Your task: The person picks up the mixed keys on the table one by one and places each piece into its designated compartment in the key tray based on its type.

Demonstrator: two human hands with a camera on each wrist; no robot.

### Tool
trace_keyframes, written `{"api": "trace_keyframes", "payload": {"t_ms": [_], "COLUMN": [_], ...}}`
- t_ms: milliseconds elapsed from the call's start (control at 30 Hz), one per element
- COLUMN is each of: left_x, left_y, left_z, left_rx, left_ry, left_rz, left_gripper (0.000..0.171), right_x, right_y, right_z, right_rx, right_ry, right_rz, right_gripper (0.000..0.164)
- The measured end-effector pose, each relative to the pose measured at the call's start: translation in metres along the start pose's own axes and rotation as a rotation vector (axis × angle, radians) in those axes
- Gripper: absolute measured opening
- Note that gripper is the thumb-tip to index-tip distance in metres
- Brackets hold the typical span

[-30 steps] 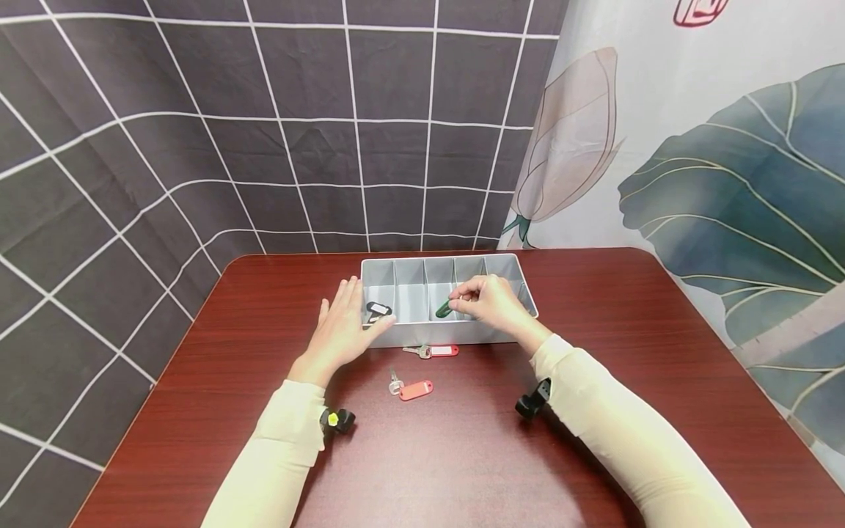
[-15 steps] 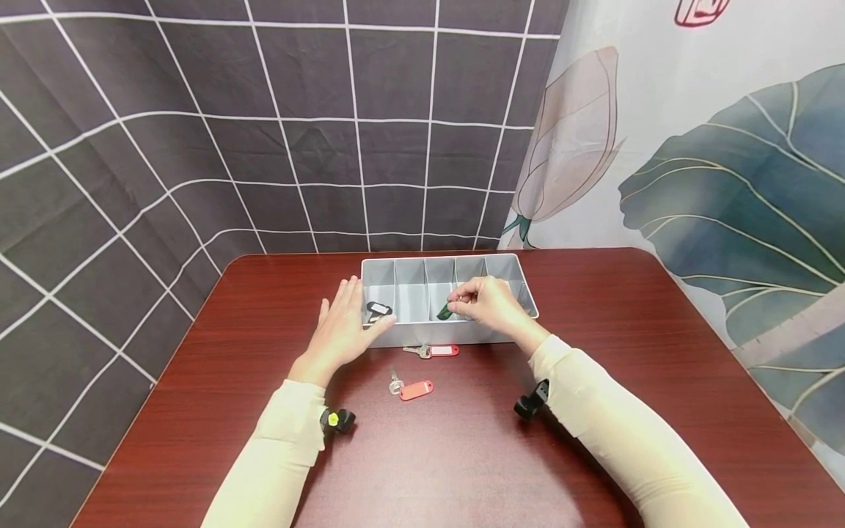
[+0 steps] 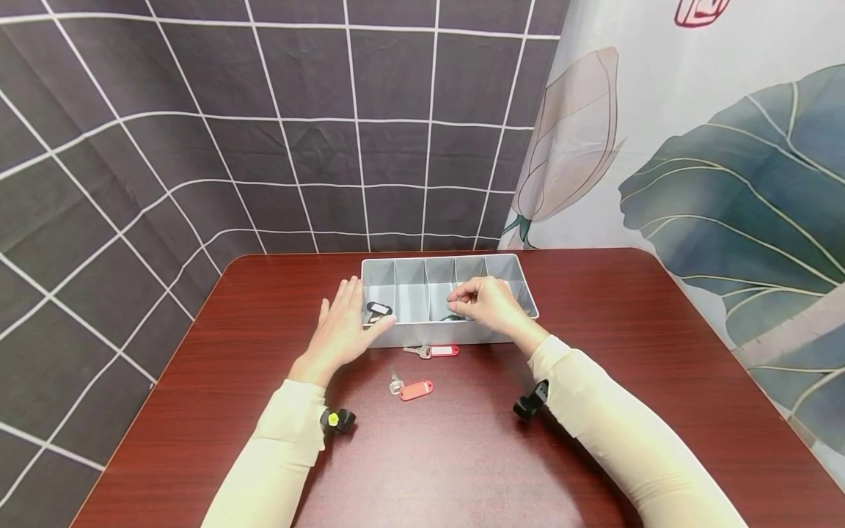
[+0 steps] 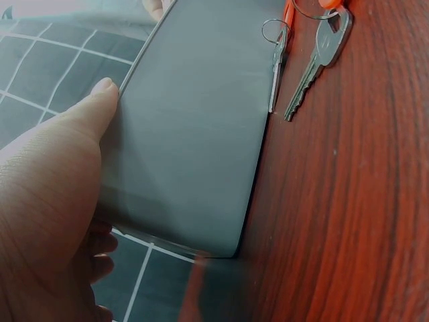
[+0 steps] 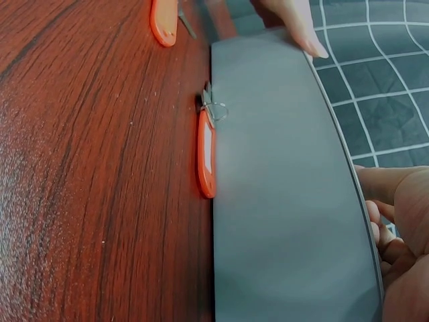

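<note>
A grey divided tray (image 3: 422,334) stands on the table. My left hand (image 3: 339,330) lies with straight fingers along its left end, and the thumb touches the front rim. Black key tags (image 3: 379,309) lie in the leftmost compartment. My right hand (image 3: 491,302) is over the tray's right half, fingers bent, thumb and index fingertips near each other above the middle compartment. Just below them a green key tag (image 3: 454,318) lies low in that compartment, partly hidden by the front wall and the hand. In the right wrist view the tray wall (image 5: 281,181) hides the compartments.
One key with a red tag (image 3: 444,350) lies against the tray's front wall. Nearer on the table (image 3: 422,455) is another key with an orange-red tag (image 3: 416,390). Behind the table hangs a dark gridded cloth (image 3: 317,154).
The green key tag has gone from the right hand's fingertips down to the bottom of the middle compartment. The left hand and tray have stayed in place.
</note>
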State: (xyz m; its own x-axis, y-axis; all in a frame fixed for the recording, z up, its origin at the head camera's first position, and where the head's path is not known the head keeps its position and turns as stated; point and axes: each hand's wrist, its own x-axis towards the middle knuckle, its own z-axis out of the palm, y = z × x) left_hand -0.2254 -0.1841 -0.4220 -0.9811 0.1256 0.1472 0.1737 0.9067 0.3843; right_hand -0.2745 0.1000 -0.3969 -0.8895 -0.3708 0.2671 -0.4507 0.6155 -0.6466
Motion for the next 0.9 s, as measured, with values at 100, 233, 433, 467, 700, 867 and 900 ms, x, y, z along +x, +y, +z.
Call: {"api": "trace_keyframes", "payload": {"t_ms": [100, 233, 433, 467, 700, 867, 900], "left_x": [0.000, 0.000, -0.001, -0.001, 0.000, 0.000, 0.000], "left_y": [0.000, 0.001, 0.001, 0.001, 0.000, 0.000, 0.000], "left_z": [0.000, 0.000, -0.001, -0.001, 0.000, 0.000, 0.000], "left_rx": [-0.002, -0.009, -0.010, -0.010, -0.010, -0.010, -0.010], "left_ry": [-0.002, -0.003, 0.001, 0.001, -0.004, -0.006, -0.008], "left_rz": [0.000, 0.000, 0.000, 0.000, 0.001, -0.004, -0.004], "left_gripper": [0.111, 0.110, 0.109, 0.110, 0.110, 0.110, 0.110], "right_x": [0.000, -0.001, -0.002, -0.002, -0.009, -0.020, -0.022], "right_y": [0.000, 0.001, 0.002, 0.002, -0.003, -0.007, -0.009], "right_z": [0.000, -0.001, -0.002, -0.002, -0.003, -0.003, -0.003], "right_rx": [0.005, 0.031, 0.047, 0.050, 0.081, 0.130, 0.140], "right_ry": [0.006, 0.015, 0.017, 0.016, 0.025, 0.015, 0.007], "right_rz": [-0.004, -0.010, -0.014, -0.015, -0.066, -0.120, -0.125], "right_gripper": [0.006, 0.006, 0.007, 0.007, 0.008, 0.007, 0.007]}}
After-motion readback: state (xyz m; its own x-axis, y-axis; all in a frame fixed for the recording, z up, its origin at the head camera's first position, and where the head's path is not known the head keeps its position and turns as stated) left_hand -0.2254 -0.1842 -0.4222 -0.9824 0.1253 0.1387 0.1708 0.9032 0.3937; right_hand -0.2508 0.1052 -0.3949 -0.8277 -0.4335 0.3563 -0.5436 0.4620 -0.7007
